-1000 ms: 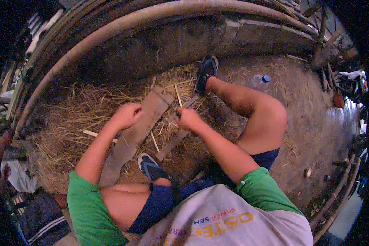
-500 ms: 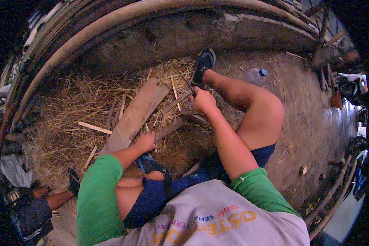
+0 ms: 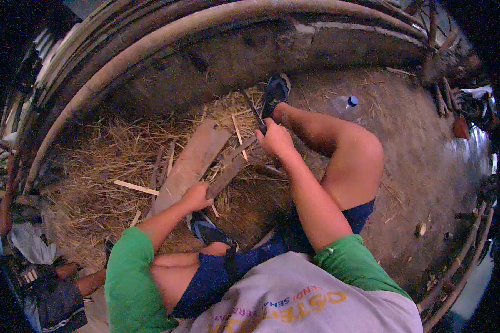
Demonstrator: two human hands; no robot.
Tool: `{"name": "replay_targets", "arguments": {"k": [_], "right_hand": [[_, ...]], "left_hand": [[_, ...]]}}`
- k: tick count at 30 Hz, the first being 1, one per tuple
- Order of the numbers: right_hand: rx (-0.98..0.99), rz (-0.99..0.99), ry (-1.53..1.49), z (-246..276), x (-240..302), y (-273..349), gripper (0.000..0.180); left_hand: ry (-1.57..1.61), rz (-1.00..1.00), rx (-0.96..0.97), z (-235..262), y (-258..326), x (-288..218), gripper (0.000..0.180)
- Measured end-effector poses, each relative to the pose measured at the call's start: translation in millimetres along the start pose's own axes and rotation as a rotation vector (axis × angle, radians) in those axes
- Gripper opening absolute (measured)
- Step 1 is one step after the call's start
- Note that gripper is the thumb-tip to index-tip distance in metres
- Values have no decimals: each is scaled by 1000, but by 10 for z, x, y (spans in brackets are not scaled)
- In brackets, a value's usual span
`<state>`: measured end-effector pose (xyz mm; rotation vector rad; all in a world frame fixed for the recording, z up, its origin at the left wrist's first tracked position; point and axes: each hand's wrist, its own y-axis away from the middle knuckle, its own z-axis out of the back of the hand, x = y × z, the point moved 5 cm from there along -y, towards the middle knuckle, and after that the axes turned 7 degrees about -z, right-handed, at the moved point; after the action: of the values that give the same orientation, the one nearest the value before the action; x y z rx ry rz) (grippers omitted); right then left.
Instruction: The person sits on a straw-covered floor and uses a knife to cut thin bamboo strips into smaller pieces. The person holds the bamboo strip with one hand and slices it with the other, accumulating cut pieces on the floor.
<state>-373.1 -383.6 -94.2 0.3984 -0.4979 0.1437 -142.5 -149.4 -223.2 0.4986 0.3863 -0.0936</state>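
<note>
My right hand (image 3: pixel 276 140) is closed round the handle of a long, narrow knife (image 3: pixel 252 107), its dark blade pointing up and away to the left, near my shoe (image 3: pixel 276 94). My left hand (image 3: pixel 196 197) grips the near end of a short, flat, dark piece of wood (image 3: pixel 226 176), which slants toward my right hand. Beyond it, a thin strip of wood (image 3: pixel 240 150) runs parallel, close under my right fingers; I cannot tell whether they touch it. To the left of these lies a wide, pale brown board (image 3: pixel 191 161).
Straw and shavings (image 3: pixel 111 172) cover the ground to the left, with pale split sticks (image 3: pixel 136 187) among them. A clear bottle with a blue cap (image 3: pixel 352 101) lies at the far right. Long bamboo poles (image 3: pixel 150 39) rest along a low wall (image 3: pixel 233 61). Another person's leg (image 3: pixel 91 282) shows at lower left.
My left hand has moved slightly away from me and now holds the short dark piece of wood, its fingers over the near end. My right hand keeps the knife, nearly still.
</note>
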Motion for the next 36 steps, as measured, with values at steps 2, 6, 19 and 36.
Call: {"name": "replay_targets", "arguments": {"k": [2,6,19,36], "right_hand": [[37,-2,-171,45,122,60,57],[129,342,-489,145,508,363,68],[331,686,-545,278,1036,1105,57],[649,-153,-1462,75,614,631,40]], "left_hand": [[84,-24,-130,402,141,-127,51],[145,-77,-361,1221,421,-344,54],[143,-258,-278,1741,661,-821,63],[355,-317,-553,2483,1008,-1283,59]]}}
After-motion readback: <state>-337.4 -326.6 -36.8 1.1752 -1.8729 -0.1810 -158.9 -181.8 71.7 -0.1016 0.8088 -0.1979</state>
